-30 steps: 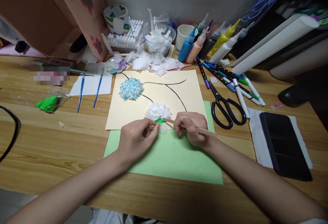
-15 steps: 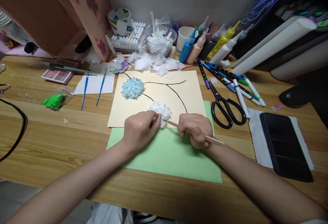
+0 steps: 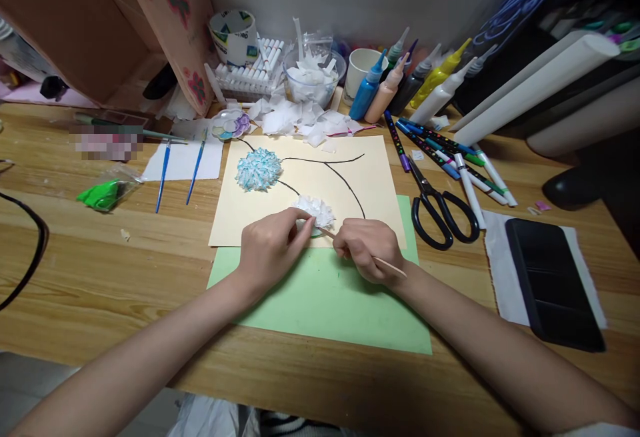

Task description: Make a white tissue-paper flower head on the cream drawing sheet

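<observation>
On a cream sheet (image 3: 315, 173) with drawn black branch lines sits a ruffled white paper flower (image 3: 316, 210). My left hand (image 3: 273, 245) rests at the flower's lower left edge, thumb and forefinger pinched together; whatever lies between them is hidden. From the other side, my right hand (image 3: 369, 249) is closed round a thin wooden stick (image 3: 391, 267), whose tip reaches the flower's lower edge by my left fingertips. A bit of pale green shows under that edge. Farther up the sheet is a fluffy blue-and-white paper flower (image 3: 259, 170).
A green sheet (image 3: 330, 303) lies beneath the cream one. Torn white paper (image 3: 290, 120) and a clear bowl (image 3: 320, 90) stand behind. To the right are scissors (image 3: 443, 213), pens and a phone (image 3: 550, 283); on the left, paintbrushes (image 3: 163, 173) and green clay (image 3: 100, 195).
My right hand with the stick has shifted slightly left and up. The white scrap that hung below my left fingertips is no longer seen there.
</observation>
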Demonstrator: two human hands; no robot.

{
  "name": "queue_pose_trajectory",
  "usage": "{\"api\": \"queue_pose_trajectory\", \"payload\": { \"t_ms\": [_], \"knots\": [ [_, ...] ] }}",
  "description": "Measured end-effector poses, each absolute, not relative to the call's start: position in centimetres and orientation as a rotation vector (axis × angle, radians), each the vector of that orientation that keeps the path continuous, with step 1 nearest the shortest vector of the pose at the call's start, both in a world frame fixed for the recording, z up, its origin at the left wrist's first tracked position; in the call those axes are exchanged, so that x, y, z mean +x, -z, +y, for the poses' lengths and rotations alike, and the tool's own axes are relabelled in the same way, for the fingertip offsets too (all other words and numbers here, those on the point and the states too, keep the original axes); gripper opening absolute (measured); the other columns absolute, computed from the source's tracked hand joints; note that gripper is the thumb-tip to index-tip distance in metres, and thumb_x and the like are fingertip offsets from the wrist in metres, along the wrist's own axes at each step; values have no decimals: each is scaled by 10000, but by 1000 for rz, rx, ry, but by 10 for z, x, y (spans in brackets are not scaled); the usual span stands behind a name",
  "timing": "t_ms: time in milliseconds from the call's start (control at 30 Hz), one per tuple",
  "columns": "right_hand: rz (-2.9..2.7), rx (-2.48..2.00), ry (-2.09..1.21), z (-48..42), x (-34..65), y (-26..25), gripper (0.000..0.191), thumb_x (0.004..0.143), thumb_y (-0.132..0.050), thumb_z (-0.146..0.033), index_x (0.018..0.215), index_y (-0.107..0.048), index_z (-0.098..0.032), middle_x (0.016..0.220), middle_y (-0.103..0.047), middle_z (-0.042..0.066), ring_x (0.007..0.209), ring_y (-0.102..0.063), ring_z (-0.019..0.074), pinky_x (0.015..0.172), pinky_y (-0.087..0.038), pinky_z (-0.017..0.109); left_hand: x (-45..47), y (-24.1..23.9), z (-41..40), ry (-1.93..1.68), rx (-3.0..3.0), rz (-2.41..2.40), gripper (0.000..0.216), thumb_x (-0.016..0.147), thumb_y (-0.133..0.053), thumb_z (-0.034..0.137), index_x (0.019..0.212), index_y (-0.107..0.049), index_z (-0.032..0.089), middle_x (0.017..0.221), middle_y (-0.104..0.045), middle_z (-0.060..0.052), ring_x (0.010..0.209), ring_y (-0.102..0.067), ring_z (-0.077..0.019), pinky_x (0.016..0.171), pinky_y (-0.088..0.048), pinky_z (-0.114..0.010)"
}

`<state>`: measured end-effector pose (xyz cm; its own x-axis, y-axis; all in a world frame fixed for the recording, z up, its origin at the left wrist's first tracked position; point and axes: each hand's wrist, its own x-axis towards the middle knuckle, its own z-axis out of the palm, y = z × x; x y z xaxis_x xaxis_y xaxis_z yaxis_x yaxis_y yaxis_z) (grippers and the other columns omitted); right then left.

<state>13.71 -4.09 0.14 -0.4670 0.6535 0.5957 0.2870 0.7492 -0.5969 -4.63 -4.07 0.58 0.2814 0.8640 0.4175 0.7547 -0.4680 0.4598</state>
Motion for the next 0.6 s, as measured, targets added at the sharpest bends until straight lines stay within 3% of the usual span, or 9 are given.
{"api": "queue_pose_trajectory", "payload": {
  "t_ms": [367, 600],
  "knots": [
    [-1597, -1126, -999, -44, 125, -1, 507, 971, -281, -347, 525, -464, -191, 432, -443, -32, 395, -445, 88, 467, -403, 239, -48, -8, -39, -955, 1918, 1593, 207, 889, -461, 317, 798, -579, 174, 535, -472, 50, 480, -409, -78, 490, -309, -204],
    [-1673, -943, -857, -47, 128, 1, 513, 969, -274, -291, 506, -468, -186, 474, -484, 0, 447, -468, 101, 491, -400, 253, -49, -8, -39, -974, 1841, 1593, 198, 887, -468, 313, 785, -573, 178, 534, -468, 54, 485, -421, -79, 496, -307, -209]
  ]
}}
